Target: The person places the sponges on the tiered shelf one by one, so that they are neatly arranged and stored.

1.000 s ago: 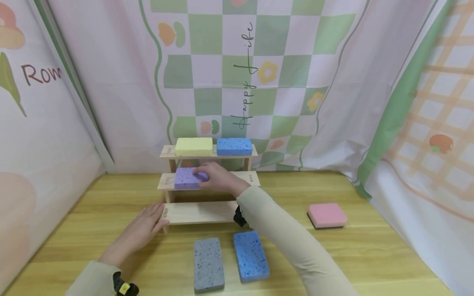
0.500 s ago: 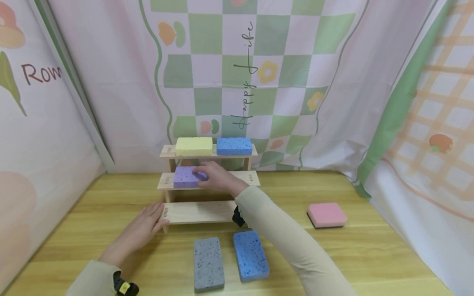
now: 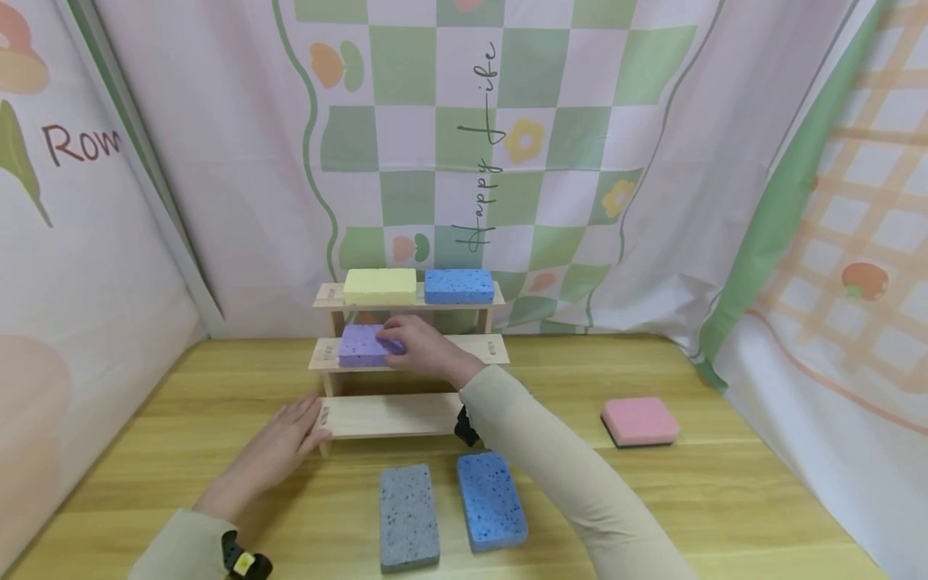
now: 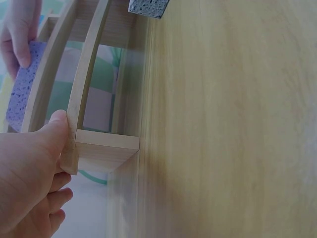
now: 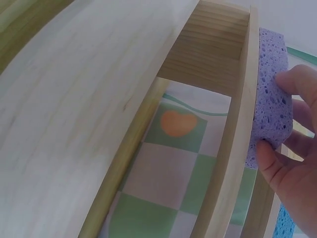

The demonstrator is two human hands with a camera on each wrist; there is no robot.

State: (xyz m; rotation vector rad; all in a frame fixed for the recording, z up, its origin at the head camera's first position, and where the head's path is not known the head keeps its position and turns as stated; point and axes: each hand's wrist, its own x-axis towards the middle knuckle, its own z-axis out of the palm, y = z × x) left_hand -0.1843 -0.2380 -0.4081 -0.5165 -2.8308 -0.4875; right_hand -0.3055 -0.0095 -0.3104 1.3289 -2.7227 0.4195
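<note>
On the middle tier of a three-step wooden shelf (image 3: 395,416) lies a purple sponge (image 3: 358,346) with dark pores. My right hand (image 3: 424,352) holds its right end, and the right wrist view shows thumb and fingertips around the purple sponge (image 5: 271,94). At the left end of the lowest tier is my left hand (image 3: 286,439). In the left wrist view the left hand (image 4: 34,178) pinches the board's end, thumb on one face and fingers curled at the other. A yellow sponge (image 3: 380,287) and a blue sponge (image 3: 458,287) sit side by side on the top tier.
In front of the shelf, a grey sponge (image 3: 409,517) and another blue sponge (image 3: 491,501) lie on the wooden table (image 3: 725,499). A pink sponge with a dark underside (image 3: 641,421) is farther right. Printed curtains (image 3: 464,145) stand behind and at both sides.
The purple sponge has shifted slightly left and back along the middle tier, with my right hand moving along. My left hand has stayed at the lowest tier's end.
</note>
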